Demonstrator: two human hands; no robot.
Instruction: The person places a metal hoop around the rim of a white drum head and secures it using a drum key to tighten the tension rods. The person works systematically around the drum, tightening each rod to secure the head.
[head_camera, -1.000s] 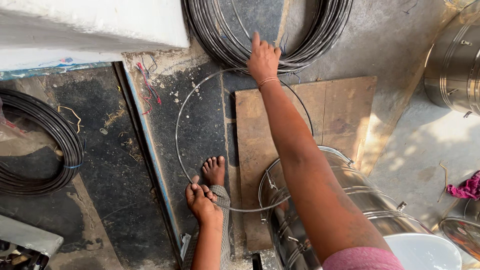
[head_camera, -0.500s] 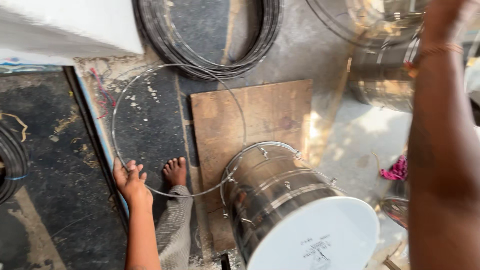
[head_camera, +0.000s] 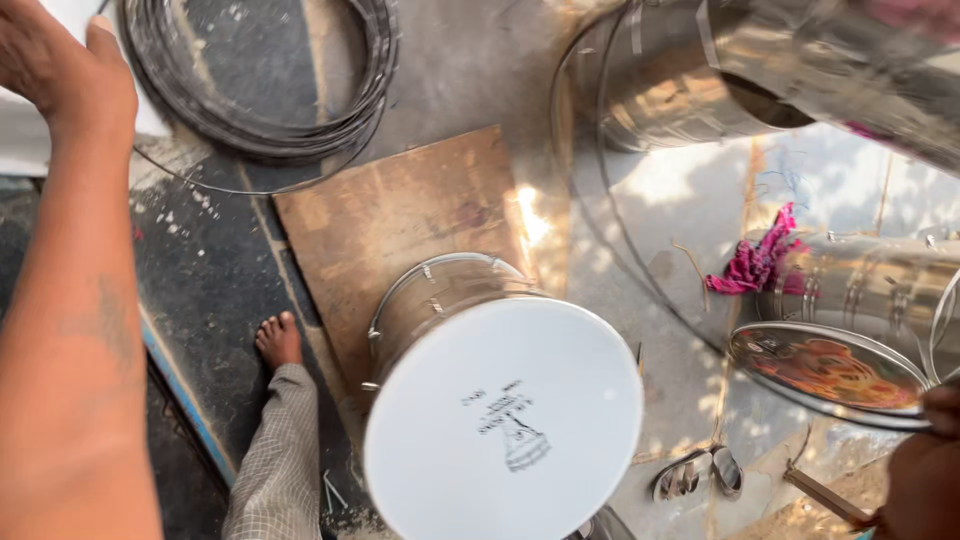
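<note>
Steel wire hoop (head_camera: 655, 300) is shown on the floor at 3 o'clock, arcing past the pink rag (head_camera: 760, 262). It is met at 4 o'clock by the right hand (head_camera: 925, 425), whose grip cannot be told. The left hand (head_camera: 62, 65), fingers cropped, is likewise unreadable at 10 o'clock. If lifted, the hoop may be snagged on the white-lidded drum (head_camera: 500, 420) and sprung back.

A brown wooden board (head_camera: 400, 220) lies on the floor, a pink rag (head_camera: 757, 262) beside the steel drums, a bare foot (head_camera: 278, 340) near the board's left edge.
</note>
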